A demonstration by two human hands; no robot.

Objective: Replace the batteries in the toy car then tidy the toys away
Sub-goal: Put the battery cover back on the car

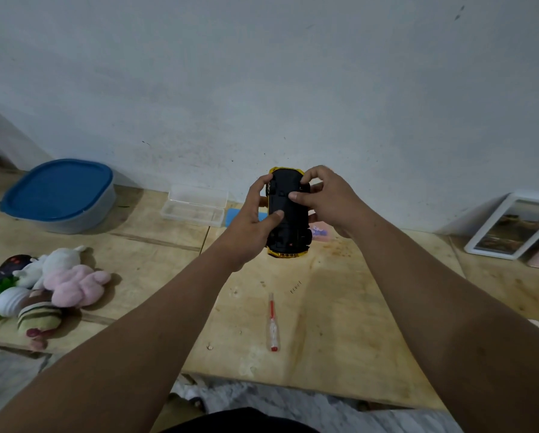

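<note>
I hold the yellow toy car (pixel 288 232) upside down above the wooden table, its black underside facing me. My left hand (pixel 255 210) grips its left side with the thumb pressed on the underside. Gripping the car's right side is my right hand (pixel 322 198), thumb on the black base near the front. A screwdriver (pixel 273 323) with a clear handle and red shaft lies on the table nearer to me. A pile of soft toys (pixel 52 285) lies at the left. No batteries are visible.
A clear tub with a blue lid (pixel 58 195) stands at the back left. An open clear plastic case (pixel 196 206) sits by the wall, with a blue card (pixel 233 217) beside it. Picture frames (pixel 512 226) lean at the right. The table's front edge (pixel 293 389) is near my body.
</note>
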